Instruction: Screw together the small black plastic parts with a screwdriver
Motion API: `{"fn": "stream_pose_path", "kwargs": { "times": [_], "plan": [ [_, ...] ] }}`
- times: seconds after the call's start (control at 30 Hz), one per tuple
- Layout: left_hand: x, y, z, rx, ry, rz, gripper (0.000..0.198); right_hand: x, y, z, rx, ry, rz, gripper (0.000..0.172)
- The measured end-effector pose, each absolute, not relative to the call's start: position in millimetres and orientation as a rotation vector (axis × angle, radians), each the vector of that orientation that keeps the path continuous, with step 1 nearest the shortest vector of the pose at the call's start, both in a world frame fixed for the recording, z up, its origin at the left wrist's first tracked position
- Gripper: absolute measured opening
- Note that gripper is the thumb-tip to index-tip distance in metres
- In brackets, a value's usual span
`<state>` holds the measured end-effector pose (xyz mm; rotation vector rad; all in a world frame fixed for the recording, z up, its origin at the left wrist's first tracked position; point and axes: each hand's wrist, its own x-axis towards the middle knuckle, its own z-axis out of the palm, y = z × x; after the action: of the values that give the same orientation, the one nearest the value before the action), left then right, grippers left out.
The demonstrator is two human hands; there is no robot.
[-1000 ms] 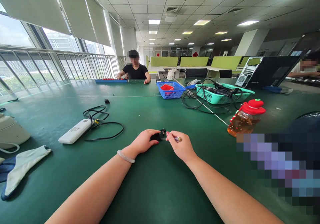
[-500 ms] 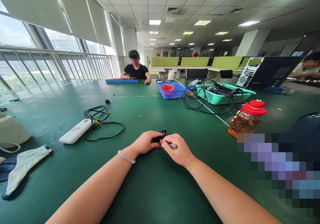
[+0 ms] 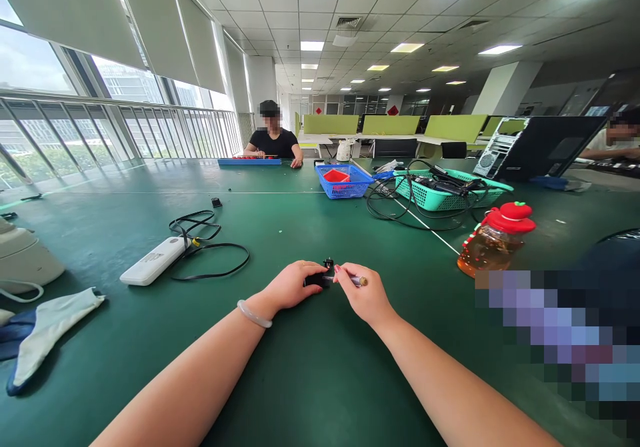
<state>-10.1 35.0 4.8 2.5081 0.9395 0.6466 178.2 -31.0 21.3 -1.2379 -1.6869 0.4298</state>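
Note:
My left hand [image 3: 291, 284] rests on the green table, its thumb and fingers closed around a small black object [image 3: 315, 280]. The fingers hide much of that object, and I cannot make out its kind. At its far right side a small black piece [image 3: 328, 262] sticks up. In my right hand [image 3: 366, 295] a slim pen-like tool [image 3: 359, 280] is pinched between thumb and fingers. Its thin end points left at the black object; whether the two touch I cannot tell. The brownish butt end shows beyond the fingers.
Left of my hands lies a white power strip [image 3: 154, 260] with a black cable [image 3: 227, 245], and a glove [image 3: 57, 324]. On the right stand a red-lidded bottle [image 3: 495, 247] and a green basket [image 3: 433, 197] of cables, near a blue basket [image 3: 345, 190]. A person [image 3: 273, 142] sits opposite.
My right hand has shifted slightly right with the tool, away from the left hand, so more of the tool's thin end shows. The left hand keeps its hold.

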Motion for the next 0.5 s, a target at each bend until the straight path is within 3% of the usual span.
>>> {"fn": "stream_pose_path", "kwargs": {
  "times": [0.23, 0.5],
  "plan": [
    [-10.2, 30.8, 9.4, 2.572, 0.934, 0.767, 0.035, 178.7, -31.1, 20.5, -1.25, -1.631, 0.501, 0.04],
    [-10.4, 34.7, 4.9, 2.567, 1.114, 0.926, 0.036, 182.4, -39.4, 26.8, -1.06, -1.622, 0.201, 0.035]
  ]
}}
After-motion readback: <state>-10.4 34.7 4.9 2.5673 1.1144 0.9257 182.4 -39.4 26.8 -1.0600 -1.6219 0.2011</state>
